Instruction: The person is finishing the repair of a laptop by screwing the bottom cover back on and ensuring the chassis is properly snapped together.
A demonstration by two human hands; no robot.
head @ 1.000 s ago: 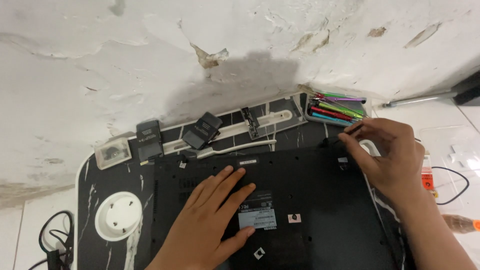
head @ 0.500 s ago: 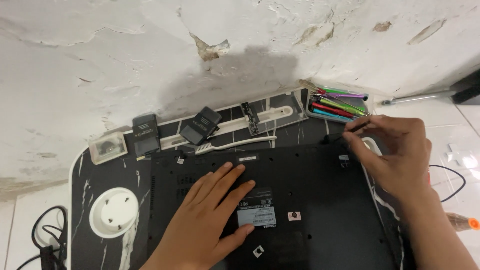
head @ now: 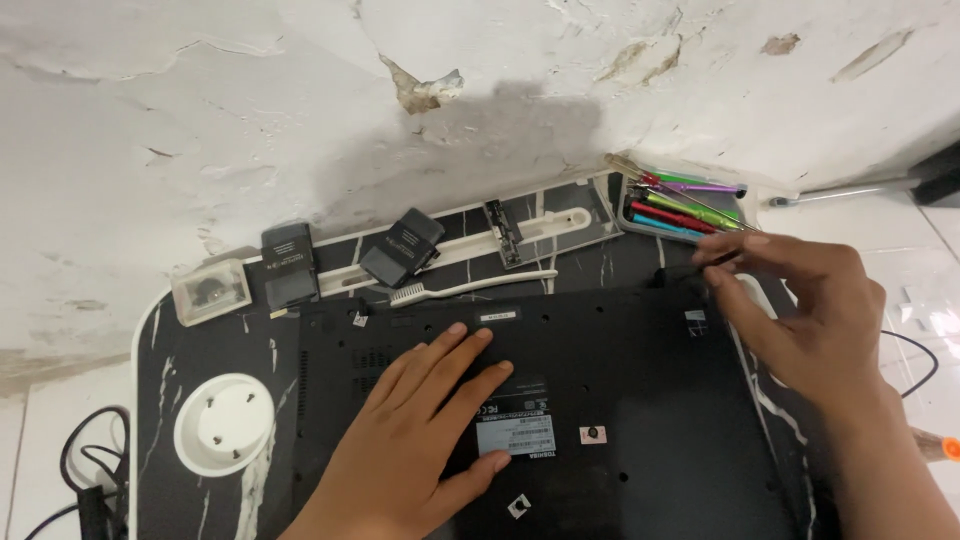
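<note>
- The right hand [head: 800, 310] pinches a thin dark tool [head: 700, 268], seemingly a small screwdriver, between thumb and fingertips; its tip sits at the far right corner of the upturned black laptop [head: 560, 420].
- The left hand [head: 420, 450] lies flat and released on the laptop's underside, palm down, fingers spread, grasping nothing.
- To do this well, I judge the tool should stand square to the corner, with the flat hand pressing the laptop steady so it does not slide on the counter [head: 180, 340].
- A light, steady pinch suits such a slim shaft; a slanted push could slip the tip off.
- Just beside the left hand's fingertips, toward the right hand, sits a grey rectangular label [head: 515, 437] with fine print.
- Further on, a small pale square sticker [head: 592, 434] with a dark centre lies well below the tool grip.
- A small white sticker [head: 518, 506] sits near the left thumb.
- A small square sticker [head: 696, 320] lies just below the tool tip.
- Just beyond the right hand, a tray of coloured screwdrivers [head: 680, 205] rests against the wall.
- Far beyond the left hand lie two dark rectangular packs [head: 288, 265], a white toothbrush [head: 470, 288] and a clear small box [head: 210, 290].
- A round white disc [head: 225, 425] sits left of the left hand.
</note>
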